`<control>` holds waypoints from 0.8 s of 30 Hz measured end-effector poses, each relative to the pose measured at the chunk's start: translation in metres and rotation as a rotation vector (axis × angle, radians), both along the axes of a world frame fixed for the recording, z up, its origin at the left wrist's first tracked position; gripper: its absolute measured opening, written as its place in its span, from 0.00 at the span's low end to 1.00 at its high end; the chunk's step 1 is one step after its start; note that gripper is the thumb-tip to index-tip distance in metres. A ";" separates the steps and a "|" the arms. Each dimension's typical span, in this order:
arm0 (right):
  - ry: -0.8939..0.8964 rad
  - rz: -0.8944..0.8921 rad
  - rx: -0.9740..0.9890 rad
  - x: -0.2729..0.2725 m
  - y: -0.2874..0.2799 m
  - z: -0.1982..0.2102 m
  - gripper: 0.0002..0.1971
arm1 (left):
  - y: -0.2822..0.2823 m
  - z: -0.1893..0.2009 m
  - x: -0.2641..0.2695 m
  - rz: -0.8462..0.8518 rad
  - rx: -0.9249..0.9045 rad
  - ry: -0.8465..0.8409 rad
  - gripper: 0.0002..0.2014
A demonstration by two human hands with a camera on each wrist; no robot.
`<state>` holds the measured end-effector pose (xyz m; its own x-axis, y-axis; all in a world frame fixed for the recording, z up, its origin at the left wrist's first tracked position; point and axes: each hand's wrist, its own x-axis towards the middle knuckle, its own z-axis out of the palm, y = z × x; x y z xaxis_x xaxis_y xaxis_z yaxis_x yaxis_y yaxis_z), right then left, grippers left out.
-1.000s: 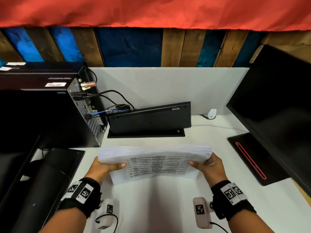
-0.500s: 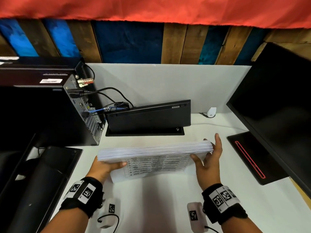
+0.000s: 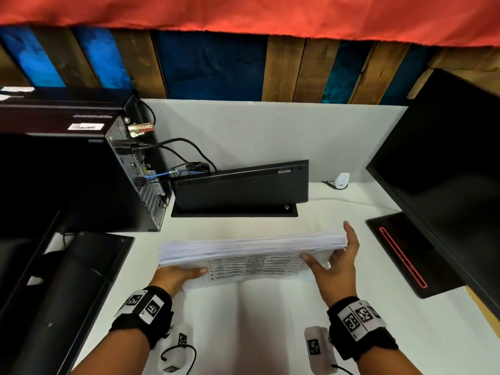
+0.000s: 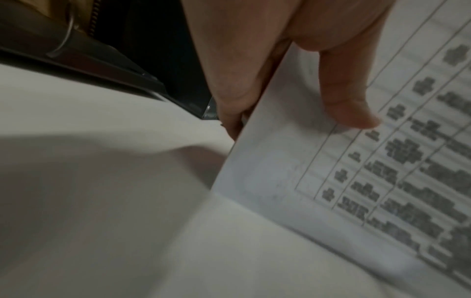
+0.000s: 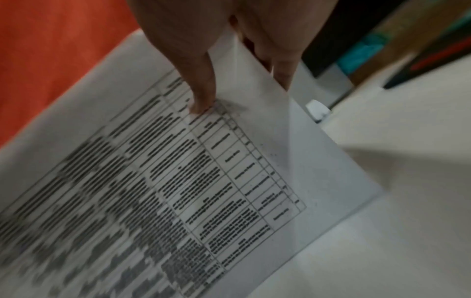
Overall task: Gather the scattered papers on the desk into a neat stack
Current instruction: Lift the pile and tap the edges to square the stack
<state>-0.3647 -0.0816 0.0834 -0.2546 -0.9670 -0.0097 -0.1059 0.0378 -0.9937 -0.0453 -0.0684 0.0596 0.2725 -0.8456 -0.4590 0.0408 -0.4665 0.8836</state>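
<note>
A thick stack of white papers (image 3: 251, 247) stands tilted on its long edge on the white desk (image 3: 270, 334), a printed table on the sheet facing me. My left hand (image 3: 176, 274) grips the stack's left end, thumb on the front sheet (image 4: 356, 181) and fingers behind it. My right hand (image 3: 338, 263) lies against the stack's right end with its fingers straight, reaching up past the edge. Its thumb rests on the printed sheet (image 5: 178, 181).
A black computer tower (image 3: 81, 171) with cables stands at the left, a dark monitor foot (image 3: 67, 280) in front of it. A black keyboard (image 3: 240, 185) leans against the back panel. A black monitor (image 3: 446, 171) and its base (image 3: 405, 250) stand at the right.
My right hand has let go of its grip on the right end and straightened its fingers against that edge. The stack has shifted slightly right. My left hand keeps its hold.
</note>
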 end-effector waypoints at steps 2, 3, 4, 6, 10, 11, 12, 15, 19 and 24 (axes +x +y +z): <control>-0.022 -0.014 0.125 -0.007 -0.008 -0.009 0.30 | 0.004 0.003 -0.006 -0.026 0.021 -0.065 0.23; -0.002 -0.034 0.152 -0.008 -0.012 -0.011 0.20 | 0.005 0.004 -0.009 -0.026 0.046 -0.099 0.22; 0.003 -0.051 0.156 -0.008 -0.014 -0.011 0.13 | 0.008 0.006 -0.010 -0.037 0.071 -0.126 0.22; -0.020 -0.080 0.108 -0.007 -0.018 -0.008 0.10 | 0.008 0.011 -0.012 -0.046 0.015 -0.159 0.22; -0.136 -0.139 0.002 0.001 -0.014 0.011 0.13 | 0.003 0.027 -0.014 0.045 -0.198 -0.150 0.15; -0.140 -0.143 -0.011 0.004 -0.012 0.014 0.14 | 0.003 0.029 -0.016 0.094 -0.228 -0.120 0.17; -0.155 -0.140 -0.026 0.007 -0.010 0.016 0.14 | 0.003 0.029 -0.018 0.137 -0.257 -0.095 0.17; -0.182 -0.092 -0.053 0.017 -0.005 0.021 0.14 | 0.005 0.034 -0.026 0.210 -0.294 -0.029 0.15; -0.121 0.028 -0.021 0.010 -0.007 0.022 0.14 | 0.001 0.045 -0.016 0.180 -0.321 0.062 0.14; -0.245 0.361 0.195 -0.024 -0.016 0.015 0.30 | 0.003 0.051 0.006 0.071 -0.235 0.169 0.16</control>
